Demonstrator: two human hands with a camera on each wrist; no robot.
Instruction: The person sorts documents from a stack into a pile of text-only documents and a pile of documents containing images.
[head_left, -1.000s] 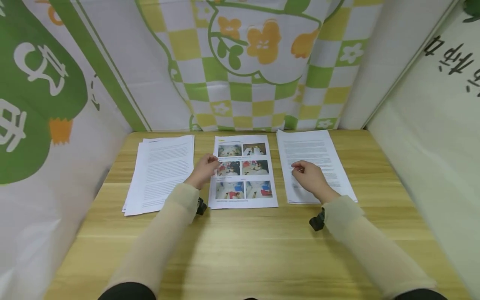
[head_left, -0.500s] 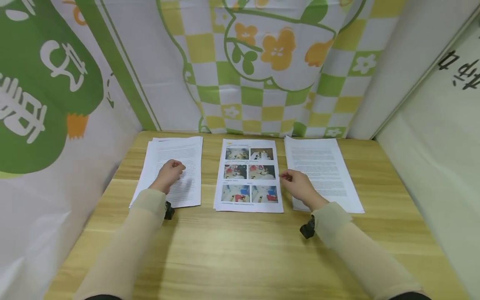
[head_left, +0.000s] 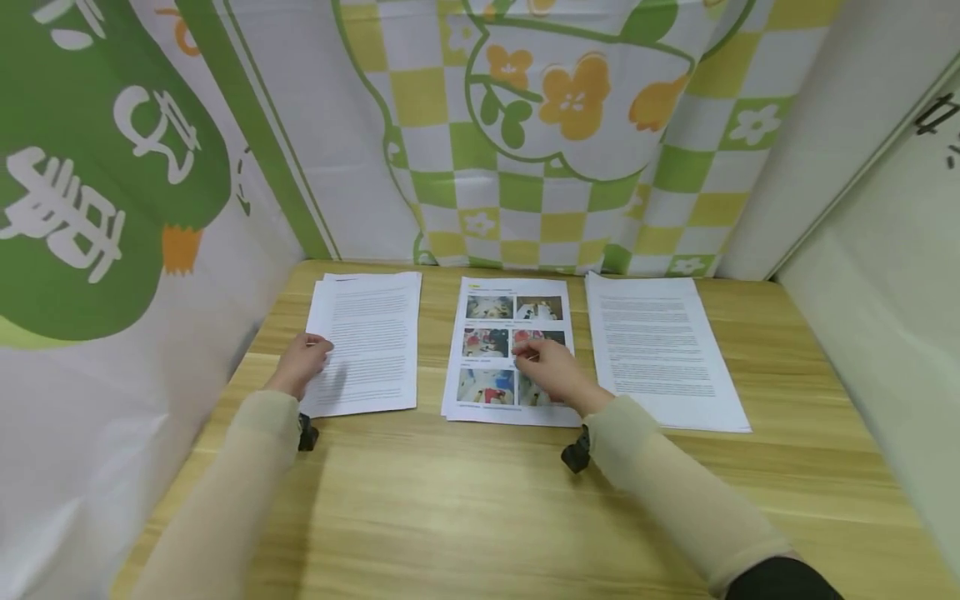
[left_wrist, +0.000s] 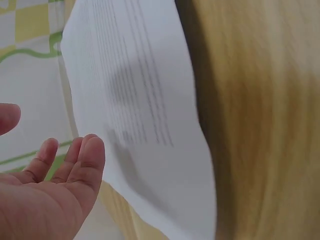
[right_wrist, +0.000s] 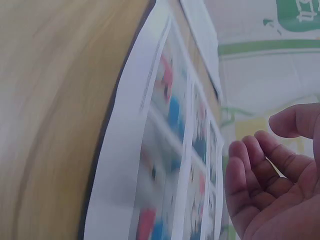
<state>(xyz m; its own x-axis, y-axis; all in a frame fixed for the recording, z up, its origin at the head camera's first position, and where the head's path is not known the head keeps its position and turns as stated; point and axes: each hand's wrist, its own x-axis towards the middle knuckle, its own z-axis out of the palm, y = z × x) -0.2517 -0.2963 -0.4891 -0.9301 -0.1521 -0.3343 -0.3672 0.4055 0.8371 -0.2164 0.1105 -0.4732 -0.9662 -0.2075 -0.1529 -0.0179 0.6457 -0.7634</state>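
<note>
- Now the left hand (head_left: 303, 361) sits at the left edge of the left stack of text pages (head_left: 370, 342), near its lower half; in the left wrist view its fingers (left_wrist: 80, 155) are loosely bent and relaxed, with nothing between them, and the paper (left_wrist: 145, 115) lies just beyond them.
- Whether the fingertips actually touch that paper cannot be told from either view.
- Over the middle sheet, the right hand (head_left: 551, 371) hovers or rests on the photo page (head_left: 510, 350), covering part of its lower right pictures.
- Its fingers (right_wrist: 252, 170) are gently curled with the thumb apart, gripping nothing; the printed pictures (right_wrist: 175, 150) show just beside them in the right wrist view.
- Three paper lots lie side by side across the far part of the wooden table (head_left: 480, 508): the left stack, the photo page in the middle, and a right stack of text pages (head_left: 663, 350), each apart from its neighbour.
- Both forearms wear pale beige sleeves (head_left: 675, 492), with a small black device at each wrist (head_left: 576, 457).
- Behind the table hangs a green, yellow and white checked cloth with flowers (head_left: 555, 133).
</note>
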